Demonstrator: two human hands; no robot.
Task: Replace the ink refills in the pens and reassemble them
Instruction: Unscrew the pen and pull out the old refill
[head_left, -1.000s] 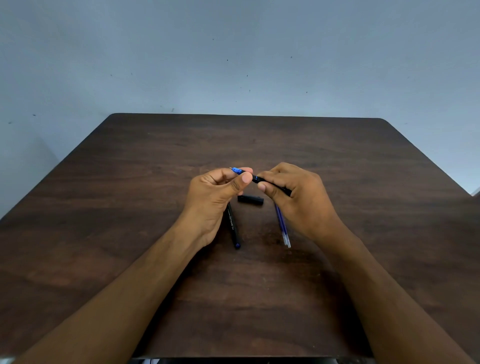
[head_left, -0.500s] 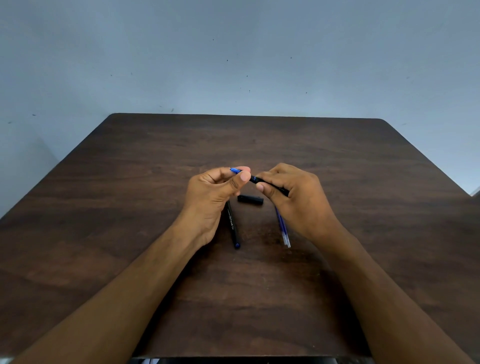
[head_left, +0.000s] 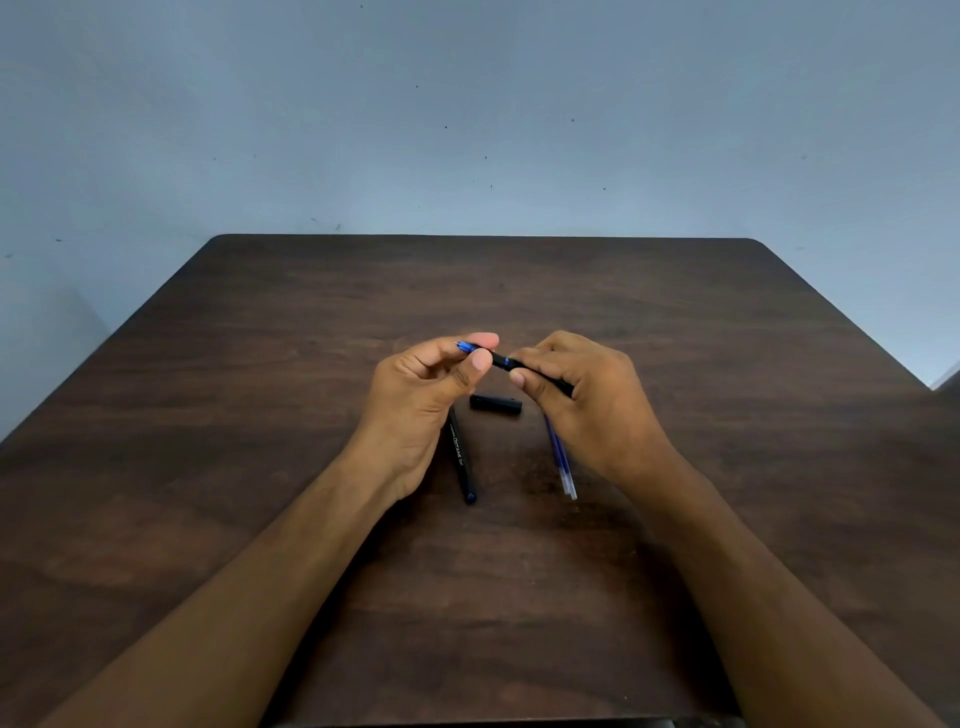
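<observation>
Both hands hold one black pen (head_left: 501, 359) above the middle of the table. My left hand (head_left: 431, 395) pinches its blue tip end between thumb and forefinger. My right hand (head_left: 587, 400) grips the black barrel. Under the hands, a black pen cap (head_left: 494, 404) lies flat on the table. A second black pen (head_left: 461, 457) lies below my left palm, pointing toward me. Blue ink refills (head_left: 561, 465) lie beside my right wrist, partly hidden by the hand.
The dark wooden table (head_left: 260, 415) reaches to a pale blue wall at the back. Its rounded far corners and side edges are in view.
My hands have stayed almost in place. My left fingers have shifted slightly on the pen's tip end.
</observation>
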